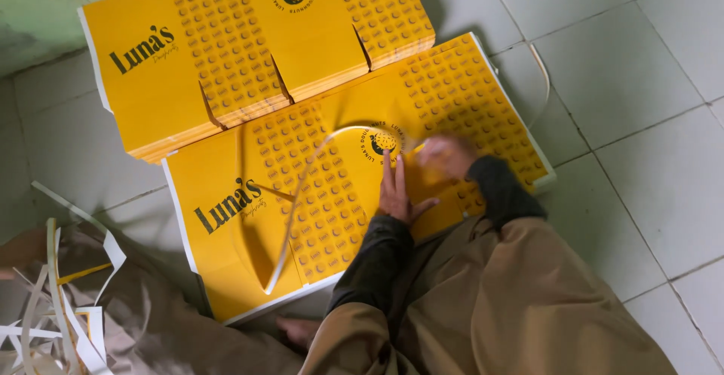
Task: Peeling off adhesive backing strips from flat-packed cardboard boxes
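A: Head view, looking down at a tiled floor [664, 119]. The left hand [397, 190] lies flat on the near stack of yellow printed sheets [226, 269], fingers straight and close together, thumb out to the side, pinning the top sheet near the middle of the stack.

B: And the right hand [446, 154]?

A: Blurred. It sits just beyond the left, on the same sheet, toward the stack's right edge. It looks loosely closed, but I cannot tell whether the fingers pinch anything.

B: What's the pale curve across the sheet?

A: A thin white trim strip [302, 194], arching up from the stack's near edge toward the right hand. It seems to be coming off the top sheet.

B: Risks?

A: I'd judge the strip could tear partway if pulled at an angle, leaving a ragged border. The top sheet could also slide if the flat hand eases its pressure, putting the stack out of line.

B: Anything else around?

A: A second yellow stack [151, 88] touches the first along its far edge, and a heap of white offcuts [68, 330] lies on the floor at the left.
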